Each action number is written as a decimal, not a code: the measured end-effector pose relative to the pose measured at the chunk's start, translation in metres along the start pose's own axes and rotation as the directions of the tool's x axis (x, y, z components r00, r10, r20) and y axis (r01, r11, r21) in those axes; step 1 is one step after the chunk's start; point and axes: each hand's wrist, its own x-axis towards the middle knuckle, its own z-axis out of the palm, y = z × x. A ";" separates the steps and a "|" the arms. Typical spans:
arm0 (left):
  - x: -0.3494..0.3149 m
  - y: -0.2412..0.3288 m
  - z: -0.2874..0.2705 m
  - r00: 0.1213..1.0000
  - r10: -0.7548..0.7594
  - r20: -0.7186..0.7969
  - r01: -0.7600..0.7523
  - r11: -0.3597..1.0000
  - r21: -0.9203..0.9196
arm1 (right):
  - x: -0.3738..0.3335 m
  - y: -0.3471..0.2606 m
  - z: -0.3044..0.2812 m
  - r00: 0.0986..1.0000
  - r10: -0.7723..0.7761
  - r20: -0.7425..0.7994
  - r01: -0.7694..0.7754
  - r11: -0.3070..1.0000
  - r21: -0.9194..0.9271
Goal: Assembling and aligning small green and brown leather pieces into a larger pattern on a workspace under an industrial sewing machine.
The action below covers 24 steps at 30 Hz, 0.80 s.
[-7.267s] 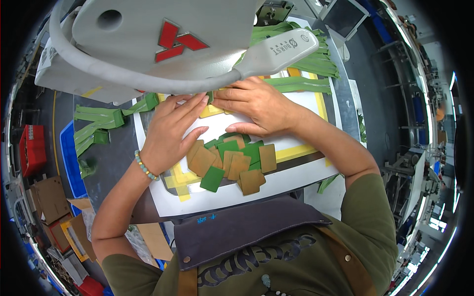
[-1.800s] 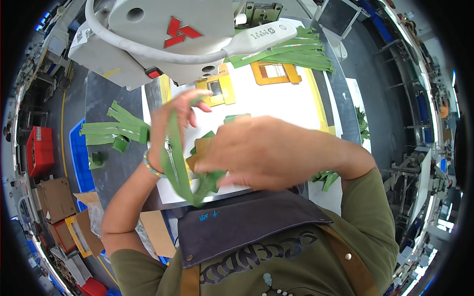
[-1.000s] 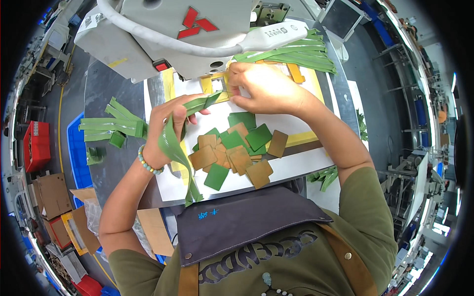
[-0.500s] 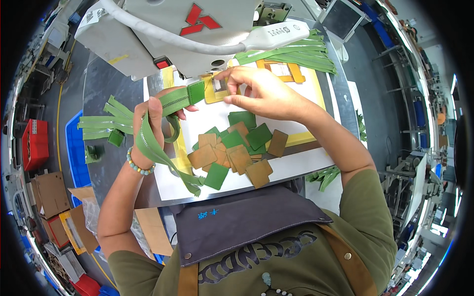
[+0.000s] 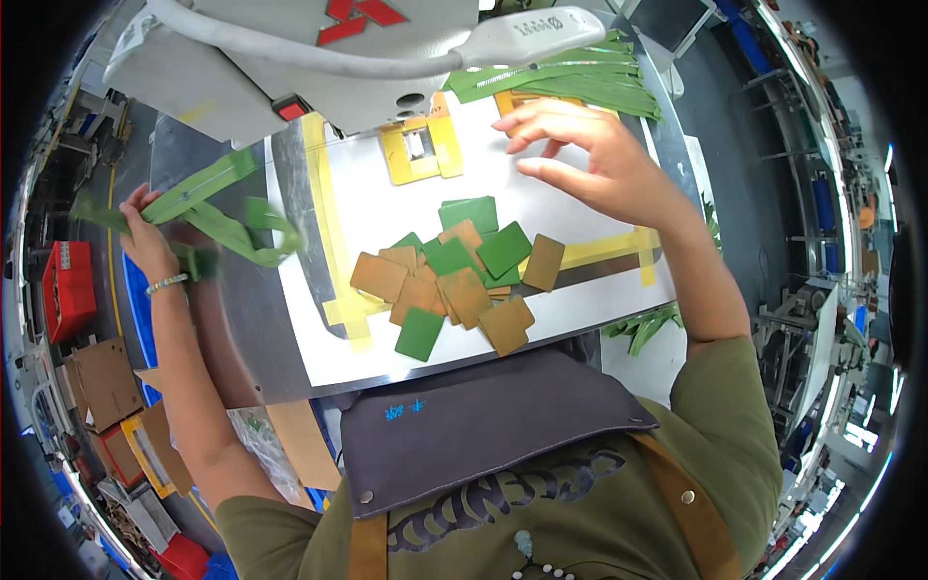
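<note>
A green zipper strip (image 5: 205, 184) slants up and rightward from the left hand (image 5: 147, 240), partly blurred, beside curling green lengths.

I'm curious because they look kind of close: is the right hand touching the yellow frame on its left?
Apart. The head view plainly shows white sheet between the right hand and the yellow frame.

A large machine (image 5: 324, 97) and cartons (image 5: 100, 383) show a workshop.
</note>
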 end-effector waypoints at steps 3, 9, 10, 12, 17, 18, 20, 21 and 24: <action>0.025 -0.019 -0.026 0.955 0.240 0.172 -0.292 0.854 0.431 | -0.026 -0.007 -0.002 0.995 -0.013 0.095 0.026 0.990 -0.139; 0.057 -0.014 -0.077 0.965 -0.211 -0.153 0.223 0.972 0.067 | -0.059 -0.033 0.036 0.941 -0.064 0.333 0.189 0.915 -0.358; 0.055 -0.008 -0.081 0.927 -0.275 -0.254 0.219 0.949 -0.229 | -0.066 -0.032 0.047 0.939 -0.056 0.340 0.181 0.919 -0.349; 0.041 0.008 -0.071 0.881 -0.032 -0.472 0.089 0.991 0.099 | -0.074 -0.032 0.067 0.854 -0.178 0.489 0.364 0.876 -0.316; -0.082 0.095 0.012 0.681 0.732 0.017 -0.666 0.609 0.430 | -0.054 -0.009 0.100 0.892 -0.280 0.356 0.397 0.862 -0.316; -0.114 0.095 0.045 0.677 0.726 0.120 -0.726 0.632 0.269 | -0.049 -0.003 0.103 0.898 -0.256 0.358 0.378 0.866 -0.329; -0.173 0.101 0.071 0.604 0.643 0.471 -0.784 0.586 0.206 | -0.038 0.007 0.104 0.943 -0.260 0.208 0.326 0.845 -0.423; -0.192 0.117 0.071 0.479 0.538 0.694 -0.838 0.516 0.179 | -0.030 0.004 0.097 0.936 -0.288 0.203 0.348 0.845 -0.407; -0.249 0.137 0.088 0.187 0.261 0.947 -0.820 0.572 0.004 | -0.023 -0.001 0.079 0.950 -0.291 0.112 0.310 0.917 -0.252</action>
